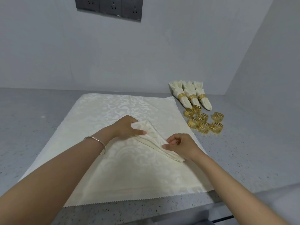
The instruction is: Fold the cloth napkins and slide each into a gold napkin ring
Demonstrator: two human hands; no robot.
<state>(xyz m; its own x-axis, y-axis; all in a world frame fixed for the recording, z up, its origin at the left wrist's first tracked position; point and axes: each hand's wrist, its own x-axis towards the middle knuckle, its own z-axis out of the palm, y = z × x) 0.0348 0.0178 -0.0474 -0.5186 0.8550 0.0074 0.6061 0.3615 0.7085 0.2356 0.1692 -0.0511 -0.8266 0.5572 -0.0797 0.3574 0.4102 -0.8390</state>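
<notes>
Left hand (128,127) grips the far end of the pleated napkin (154,138) while right hand (181,146) pinches its near end, the strip lying diagonally on the spread cloth (113,108) mid-counter (32,111), loose gold rings (203,121) just right.

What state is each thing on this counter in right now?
Napkin being folded: gathered into pleats, no ring on it yet.
Left hand: holds the pleats' far end.
Right hand: pinches the near end.
Flat cloth: spread on the counter.
Three finished napkins: folded, each already ringed.
Seven loose rings: empty, lying beside them.
</notes>
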